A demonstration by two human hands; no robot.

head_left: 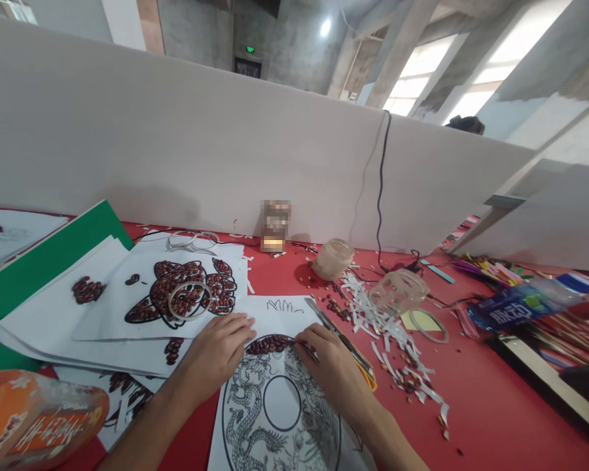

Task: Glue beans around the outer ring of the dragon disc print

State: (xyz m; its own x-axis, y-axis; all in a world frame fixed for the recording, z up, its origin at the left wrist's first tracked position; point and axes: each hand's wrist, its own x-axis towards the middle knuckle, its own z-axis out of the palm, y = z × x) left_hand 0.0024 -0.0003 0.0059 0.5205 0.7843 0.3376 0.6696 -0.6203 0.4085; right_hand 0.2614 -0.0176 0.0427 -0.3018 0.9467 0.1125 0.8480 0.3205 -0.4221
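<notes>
The left hand [223, 347] is lying loosely, its grip relaxed, at the left end of a row of red beans [269, 344]. The beans are curving along the top of a round dragon drawing [283, 403], between both hands. The right hand [326, 360] is bunching its fingertips at the row's right end; whether its grip is pinching a bean, I cannot tell.

On my head feed, my left hand [220, 343] rests on a printed sheet [282, 403]; my right hand [326, 356] reaches its beans [269, 345].
</notes>
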